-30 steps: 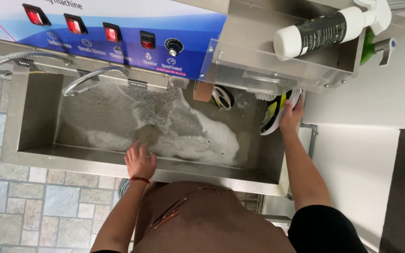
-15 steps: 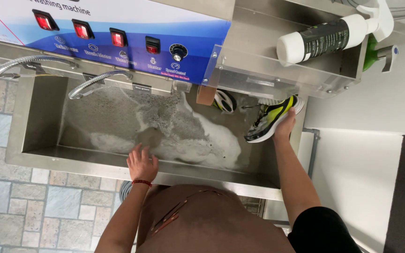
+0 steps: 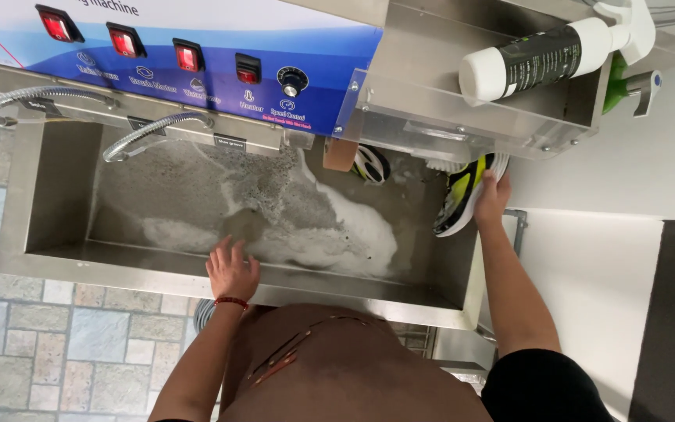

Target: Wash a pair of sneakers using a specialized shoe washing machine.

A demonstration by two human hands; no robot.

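My right hand (image 3: 492,197) grips a yellow-green and black sneaker (image 3: 462,195) at the right end of a steel wash basin (image 3: 56,258), pressing it toward a white brush (image 3: 441,165) under the machine's housing. My left hand (image 3: 232,270) rests flat on the basin's front rim with fingers spread, a red band at the wrist. It holds nothing. Grey foamy water (image 3: 306,227) covers the basin floor. A second shoe (image 3: 370,164), black with white stripes, lies partly hidden at the back of the basin.
A blue control panel (image 3: 197,62) with red switches and a dial runs above the basin. Two flexible metal hoses (image 3: 158,129) hang at the back left. A white spray bottle (image 3: 548,55) lies on the steel shelf. Tiled floor is at left.
My right hand has turned the sneaker from lying sideways back to upright against the brush at the basin's right end. My left hand has stayed on the front rim.
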